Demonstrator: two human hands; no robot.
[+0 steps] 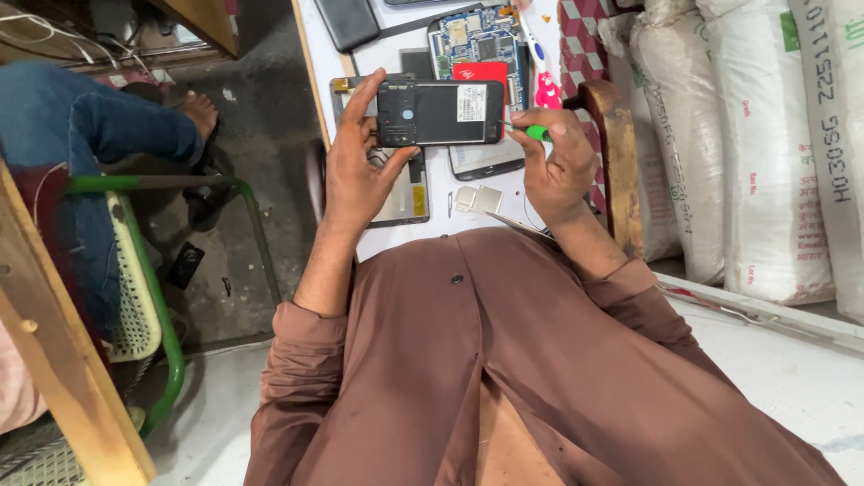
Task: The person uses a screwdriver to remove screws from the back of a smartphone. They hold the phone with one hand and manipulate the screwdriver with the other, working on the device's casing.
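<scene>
Left hand (355, 171) gripped opened phone (440, 112) by its end; right hand (558, 166) pinched green-handled screwdriver (535, 132) at its edge. Mid-unscrewing, looked like; tip needed steady seating

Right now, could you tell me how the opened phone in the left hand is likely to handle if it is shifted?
The opened phone looks rigid, a flat slab held level by the left hand alone. It is probably light. With its back off and parts exposed, it is likely fragile.
</scene>
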